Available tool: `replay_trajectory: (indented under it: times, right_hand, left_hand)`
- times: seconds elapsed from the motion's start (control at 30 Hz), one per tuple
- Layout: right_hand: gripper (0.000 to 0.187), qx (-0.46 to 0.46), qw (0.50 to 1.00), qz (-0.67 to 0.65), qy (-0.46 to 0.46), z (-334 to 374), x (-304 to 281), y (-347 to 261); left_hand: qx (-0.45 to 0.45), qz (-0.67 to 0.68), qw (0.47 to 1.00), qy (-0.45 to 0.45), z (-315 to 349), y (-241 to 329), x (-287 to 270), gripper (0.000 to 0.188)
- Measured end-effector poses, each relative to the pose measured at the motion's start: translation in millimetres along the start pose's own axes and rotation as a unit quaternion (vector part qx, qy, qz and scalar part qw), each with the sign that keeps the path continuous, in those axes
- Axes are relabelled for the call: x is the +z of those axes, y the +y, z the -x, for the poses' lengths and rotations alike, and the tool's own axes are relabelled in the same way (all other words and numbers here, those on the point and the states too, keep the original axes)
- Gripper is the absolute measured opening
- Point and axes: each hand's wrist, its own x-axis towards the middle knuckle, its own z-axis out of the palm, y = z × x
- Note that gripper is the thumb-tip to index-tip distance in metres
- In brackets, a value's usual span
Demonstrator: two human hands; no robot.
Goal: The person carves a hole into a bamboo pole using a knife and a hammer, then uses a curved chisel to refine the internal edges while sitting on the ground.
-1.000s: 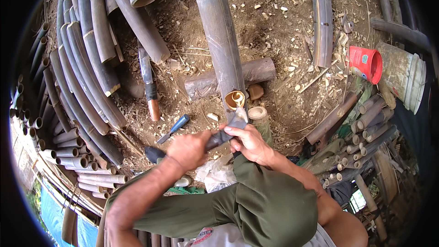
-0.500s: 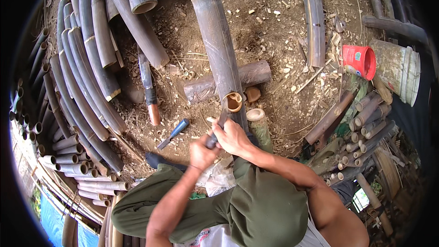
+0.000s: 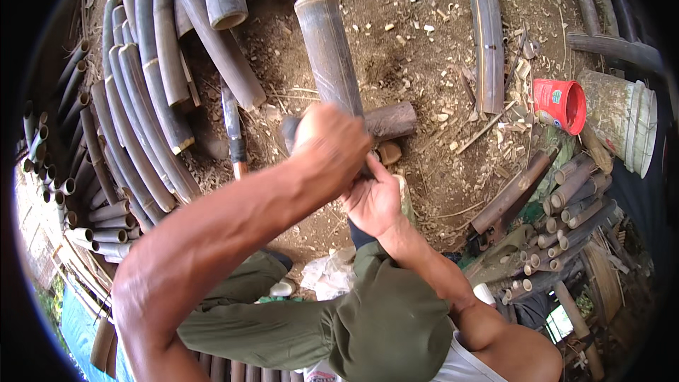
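Observation:
A thick grey-brown bamboo tube slants toward me, its far part propped across a short dark log. Over the tube's nearer part, my left hand is closed in a fist and smeared by motion. A dark handle end, seemingly that of a knife, sticks out to the left of that fist; its blade is hidden. My right hand is beneath my left wrist at the tube's near end, thumb raised and fingers curled out of sight. What those fingers hold cannot be made out. My forearms hide the tube's near mouth.
Long bamboo poles lie stacked at the left. A long-bladed tool rests on the shavings-strewn ground. At the right are a red bucket, a dirty white bucket and a pile of short bamboo pieces.
My left hand has moved up and forward from near my lap to over the tube, forearm now across the view. My right hand has turned palm up. The tube's near mouth is now covered.

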Motion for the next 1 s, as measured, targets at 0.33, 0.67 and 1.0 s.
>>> replay_trajectory:
  times: [0.33,0.67,1.0]
  right_hand:
    - [0.038,-0.061,0.697,0.713,0.039,80.2,10.9,-29.5]
    - [0.049,0.019,0.229,0.973,0.035,45.4,60.2,-73.3]
    - [0.015,0.166,-0.303,0.905,-0.249,-53.9,145.8,-5.7]
  left_hand:
    - [0.103,0.587,0.803,-0.027,48.4,44.0,143.0,0.095]
    - [-0.085,0.883,0.433,0.159,-68.4,111.5,133.7,0.037]
    - [0.037,0.970,-0.232,0.063,-46.8,95.6,119.1,0.023]
